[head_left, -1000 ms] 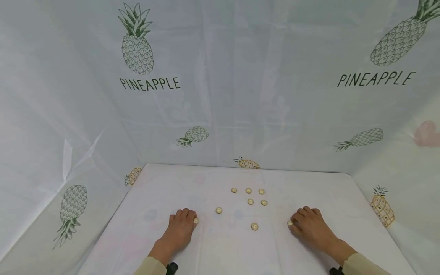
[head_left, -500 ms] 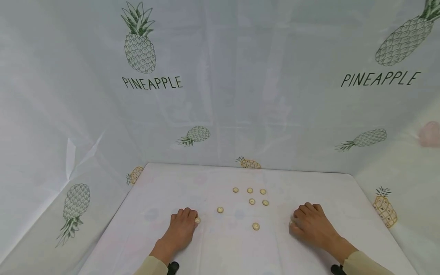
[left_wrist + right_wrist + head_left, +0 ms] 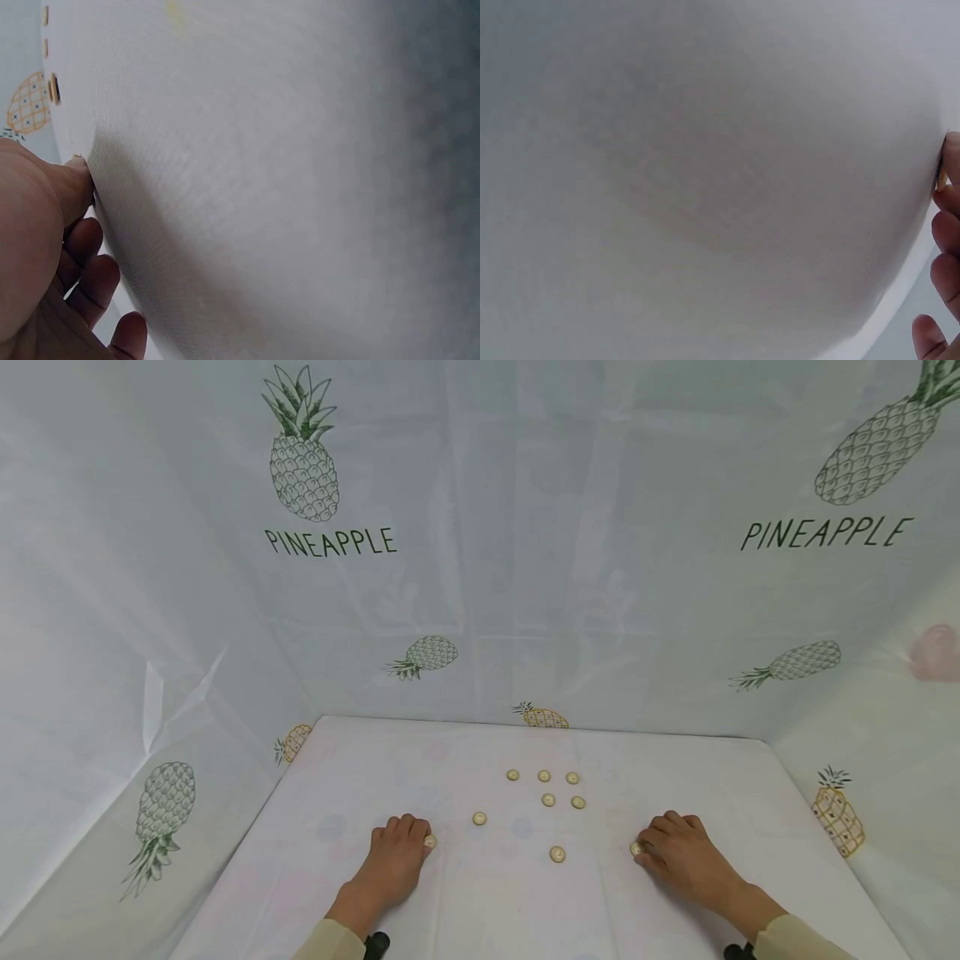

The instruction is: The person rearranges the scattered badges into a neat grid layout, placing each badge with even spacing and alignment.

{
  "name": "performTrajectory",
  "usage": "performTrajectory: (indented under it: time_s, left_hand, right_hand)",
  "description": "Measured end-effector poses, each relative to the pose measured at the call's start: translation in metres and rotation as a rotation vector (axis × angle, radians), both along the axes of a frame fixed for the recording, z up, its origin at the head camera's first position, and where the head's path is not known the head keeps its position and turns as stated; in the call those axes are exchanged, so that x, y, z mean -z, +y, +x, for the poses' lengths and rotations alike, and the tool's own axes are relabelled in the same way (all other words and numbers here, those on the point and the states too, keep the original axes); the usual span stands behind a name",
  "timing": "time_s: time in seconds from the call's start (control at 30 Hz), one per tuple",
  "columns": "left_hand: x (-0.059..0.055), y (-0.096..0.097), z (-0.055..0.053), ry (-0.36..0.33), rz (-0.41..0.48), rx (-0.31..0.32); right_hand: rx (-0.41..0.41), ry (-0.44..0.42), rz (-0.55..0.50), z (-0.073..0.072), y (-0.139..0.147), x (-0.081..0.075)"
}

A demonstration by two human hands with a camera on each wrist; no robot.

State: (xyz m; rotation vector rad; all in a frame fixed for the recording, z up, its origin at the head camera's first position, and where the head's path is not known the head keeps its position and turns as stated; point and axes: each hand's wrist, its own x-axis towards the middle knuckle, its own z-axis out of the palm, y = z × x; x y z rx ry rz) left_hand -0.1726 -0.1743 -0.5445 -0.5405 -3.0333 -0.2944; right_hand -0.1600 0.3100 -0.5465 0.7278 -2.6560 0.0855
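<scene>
Several small round cream discs with a mark on top lie on a white-covered table. In the head view my left hand (image 3: 399, 856) rests low on the table at the left, pinching one disc (image 3: 430, 841) at its thumb side. The left wrist view shows the thumb (image 3: 73, 184) against the table with the other fingers curled below. My right hand (image 3: 686, 856), at the right, pinches another disc (image 3: 636, 848) at its fingertips. In the right wrist view that disc (image 3: 941, 174) is seen edge-on between thumb and finger.
Between the hands lie a near disc (image 3: 557, 854) and one further left (image 3: 479, 818). Behind them is a group of discs (image 3: 548, 799) in two rows. White pineapple-print sheets (image 3: 555, 610) hang behind and beside the table (image 3: 375, 752).
The right hand's fingers rose slightly, mostly covering its disc half a second ago, then came back down, leaving the disc visible. The left hand and the loose discs stay in place.
</scene>
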Motion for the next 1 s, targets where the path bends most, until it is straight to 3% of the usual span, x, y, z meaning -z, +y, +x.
performTrajectory:
  time_s: [0.17, 0.5, 1.0]
  left_hand:
    - [0.000, -0.001, 0.000, -0.001, -0.012, -0.012]
    - [0.004, -0.003, 0.000, 0.010, -0.013, -0.008]
    - [-0.001, -0.001, 0.001, 0.001, -0.001, -0.004]
  right_hand:
    - [-0.004, 0.012, -0.002, -0.005, -0.001, 0.002]
    - [-0.136, 0.221, 0.060, -0.021, -0.008, 0.000]
    - [-0.076, 0.184, 0.149, -0.045, -0.037, -0.008]
